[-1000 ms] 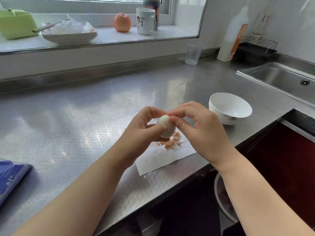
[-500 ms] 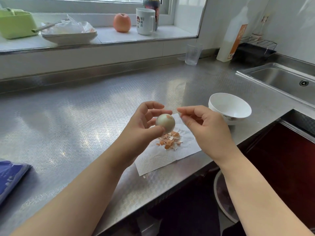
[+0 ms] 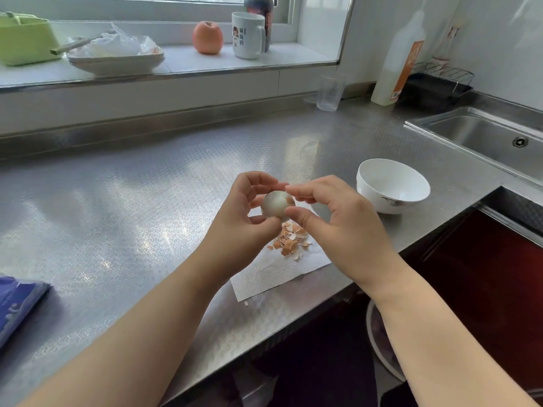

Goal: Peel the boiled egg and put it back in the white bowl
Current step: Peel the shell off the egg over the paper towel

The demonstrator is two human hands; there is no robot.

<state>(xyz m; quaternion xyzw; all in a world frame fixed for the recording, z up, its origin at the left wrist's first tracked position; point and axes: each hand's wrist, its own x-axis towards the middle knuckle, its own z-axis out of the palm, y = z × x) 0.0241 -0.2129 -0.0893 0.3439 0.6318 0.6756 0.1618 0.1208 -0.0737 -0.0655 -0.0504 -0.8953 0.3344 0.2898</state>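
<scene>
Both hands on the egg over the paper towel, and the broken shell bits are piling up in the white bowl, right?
Not quite. The head view shows the shell bits lying on the paper towel; none are visible in the white bowl. Left hand and right hand do hold the egg above it.

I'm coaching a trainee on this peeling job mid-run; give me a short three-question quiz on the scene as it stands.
1. True or false: the egg is completely free of shell.
2. Where do the shell pieces lie? A) in the white bowl B) on the paper towel C) in the sink
3. Which of the hands grips the egg from the left?

Key:
1. False; a brown patch remains near the right hand fingertips.
2. B
3. The left hand.
</scene>
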